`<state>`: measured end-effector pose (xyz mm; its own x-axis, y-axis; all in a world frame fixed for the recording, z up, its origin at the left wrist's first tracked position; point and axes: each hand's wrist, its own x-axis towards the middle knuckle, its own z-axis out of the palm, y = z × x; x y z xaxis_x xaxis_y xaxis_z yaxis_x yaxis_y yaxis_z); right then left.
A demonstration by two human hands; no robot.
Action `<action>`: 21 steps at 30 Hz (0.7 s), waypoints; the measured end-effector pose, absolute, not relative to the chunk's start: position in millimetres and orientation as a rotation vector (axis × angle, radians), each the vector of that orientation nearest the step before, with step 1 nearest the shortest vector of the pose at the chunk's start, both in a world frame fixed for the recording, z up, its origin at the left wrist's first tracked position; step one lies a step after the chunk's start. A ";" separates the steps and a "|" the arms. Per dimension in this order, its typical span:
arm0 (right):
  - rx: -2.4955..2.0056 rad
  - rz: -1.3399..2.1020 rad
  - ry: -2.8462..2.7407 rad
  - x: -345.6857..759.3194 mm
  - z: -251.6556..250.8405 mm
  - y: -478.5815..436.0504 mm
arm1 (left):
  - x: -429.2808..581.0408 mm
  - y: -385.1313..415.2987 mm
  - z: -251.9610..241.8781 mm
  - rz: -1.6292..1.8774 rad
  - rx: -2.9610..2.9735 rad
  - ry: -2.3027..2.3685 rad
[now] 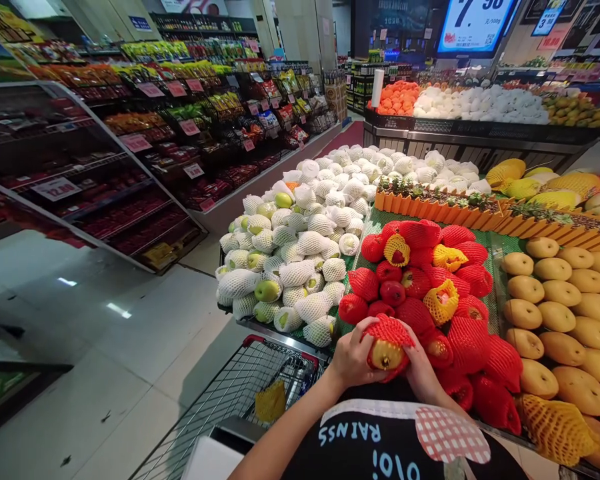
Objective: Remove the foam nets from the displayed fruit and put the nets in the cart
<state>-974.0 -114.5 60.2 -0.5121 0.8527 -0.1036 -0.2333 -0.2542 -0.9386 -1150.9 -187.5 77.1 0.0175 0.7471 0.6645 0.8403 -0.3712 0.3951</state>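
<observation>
Close to my body, both hands are wrapped around an apple [386, 357] in a red foam net. Its yellowish end, with a dark stem, faces me. My left hand [353, 355] closes on it from the left, my right hand [421, 365] from the right. Just beyond lies a pile of red-netted fruit [415, 317], among it a bare red apple [393, 293] and a few pieces in yellow nets [441, 301]. On the left of the pile are green fruits in white foam nets [297, 273].
A shopping cart [215, 393] with a yellow item [271, 402] inside stands at lower left. Rows of yellow-brown fruit [557, 317] lie to the right, behind a loose yellow net [557, 427]. An orange picket border [480, 208] crosses the display. Snack shelves [195, 113] line the left.
</observation>
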 end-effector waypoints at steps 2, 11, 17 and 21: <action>-0.871 1.910 -1.095 -974.2 59.8 -112.8 | -1153.7 -186.2 79.7 -1.255 -2.258 -1.739; -0.917 1.971 -1.073 -974.6 71.4 -109.2 | -1161.8 -194.0 56.2 -1.354 -2.265 -1.490; -0.934 2.246 -0.998 -973.3 71.2 -106.8 | -1177.2 -211.4 49.3 -1.457 -2.139 -1.299; -0.942 2.403 -1.023 -963.1 58.0 -98.6 | -1176.3 -223.4 49.9 -1.552 -1.980 -1.519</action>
